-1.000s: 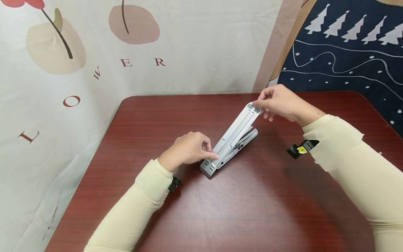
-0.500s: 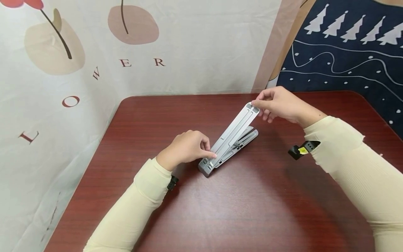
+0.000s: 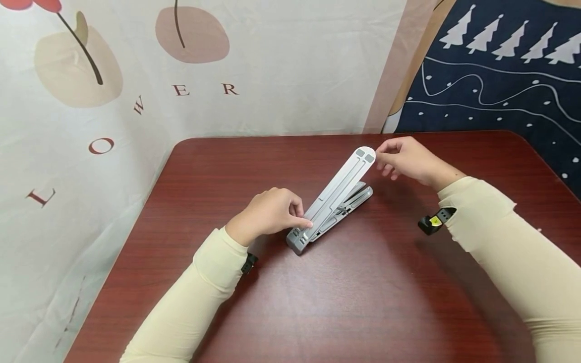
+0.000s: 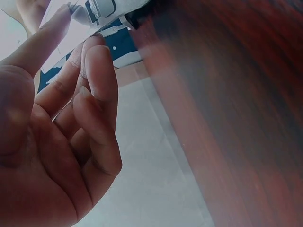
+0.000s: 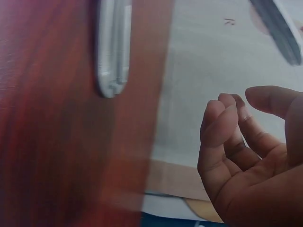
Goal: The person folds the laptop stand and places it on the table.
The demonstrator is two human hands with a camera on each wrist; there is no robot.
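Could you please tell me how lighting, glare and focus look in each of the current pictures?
Head view: mostly sharp, with a pale glare patch on the table and a soft shadow towards its right side; left wrist view: hazy, the silver stand partly washed out, the table blurred; right wrist view: dim and soft, the silver stand blurred, the right hand clearer.

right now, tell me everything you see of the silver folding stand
The silver folding stand looks like metal and is partly open: a grooved upper bar with two gray pads at its far, rounded tip forms a narrow V with lower bars. A darker gray cap is at the near end. It slants away rightward over the table, far tip raised. The left hand pinches it near the cap; the right hand is beside the tip, not touching.
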